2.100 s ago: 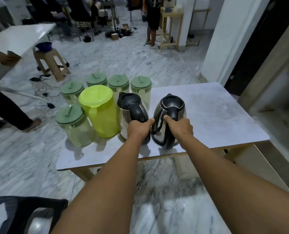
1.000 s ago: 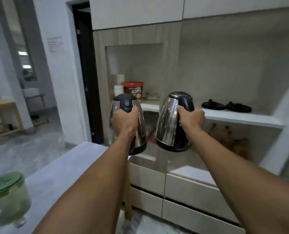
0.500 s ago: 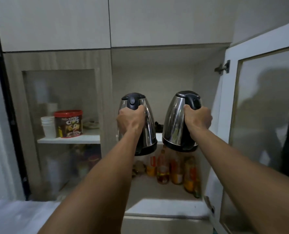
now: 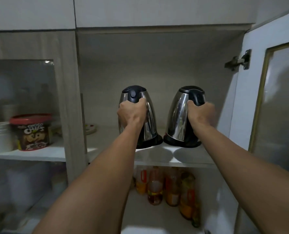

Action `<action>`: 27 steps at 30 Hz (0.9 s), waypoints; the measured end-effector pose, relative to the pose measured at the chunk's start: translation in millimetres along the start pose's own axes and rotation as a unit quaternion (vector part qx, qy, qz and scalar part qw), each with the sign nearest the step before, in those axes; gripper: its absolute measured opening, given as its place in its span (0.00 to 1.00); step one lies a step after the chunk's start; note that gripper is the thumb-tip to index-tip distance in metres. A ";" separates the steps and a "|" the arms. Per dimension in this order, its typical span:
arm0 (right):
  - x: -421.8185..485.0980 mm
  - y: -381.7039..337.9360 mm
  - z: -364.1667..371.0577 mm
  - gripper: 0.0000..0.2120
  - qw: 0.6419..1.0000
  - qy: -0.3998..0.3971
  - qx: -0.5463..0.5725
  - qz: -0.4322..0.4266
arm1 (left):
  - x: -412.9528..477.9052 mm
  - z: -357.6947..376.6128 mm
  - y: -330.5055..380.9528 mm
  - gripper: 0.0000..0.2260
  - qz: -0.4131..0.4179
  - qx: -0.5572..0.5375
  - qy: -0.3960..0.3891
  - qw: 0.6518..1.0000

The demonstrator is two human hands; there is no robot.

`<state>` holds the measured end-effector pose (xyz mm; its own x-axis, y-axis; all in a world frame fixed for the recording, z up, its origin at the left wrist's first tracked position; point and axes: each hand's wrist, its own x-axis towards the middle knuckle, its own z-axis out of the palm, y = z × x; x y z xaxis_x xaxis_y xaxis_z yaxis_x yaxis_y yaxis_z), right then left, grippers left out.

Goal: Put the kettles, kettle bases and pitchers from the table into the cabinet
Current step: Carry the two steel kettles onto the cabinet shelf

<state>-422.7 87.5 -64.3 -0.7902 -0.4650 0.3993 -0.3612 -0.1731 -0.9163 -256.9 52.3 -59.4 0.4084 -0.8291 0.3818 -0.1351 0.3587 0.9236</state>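
Two steel kettles with black lids and handles stand side by side on the white cabinet shelf. My left hand is closed around the handle of the left kettle. The right kettle has its handle gripped by my right hand. Both kettle bottoms rest on the shelf, each on a black round base, near the shelf's front edge. The table and the pitchers are out of view.
The cabinet door stands open at the right. Several bottles fill the shelf below. Behind the left glass panel sit a red-lidded cereal tub and stacked white cups. Plates lie at the shelf's back left.
I lifted both kettles off the table, turned to the cabinet and carried them in. They were held in the air half a second ago; now they rest on the shelf.
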 end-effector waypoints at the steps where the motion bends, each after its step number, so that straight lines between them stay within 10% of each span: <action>1: 10.0 5.7 10.3 0.17 1.000 0.003 0.000 0.001 | 9.6 10.5 -5.0 0.12 0.004 0.000 -0.002 1.000; 27: 166.1 109.7 164.9 0.20 0.991 -0.019 -0.130 0.020 | 150.5 180.0 -115.4 0.13 -0.067 0.029 -0.113 0.991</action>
<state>-511.8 -151.9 -103.6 -0.7891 -0.5007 0.3559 -0.4489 0.0746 -0.8905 -342.4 -191.1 -102.4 0.2135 -0.9450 0.2479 -0.1479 0.2196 0.9643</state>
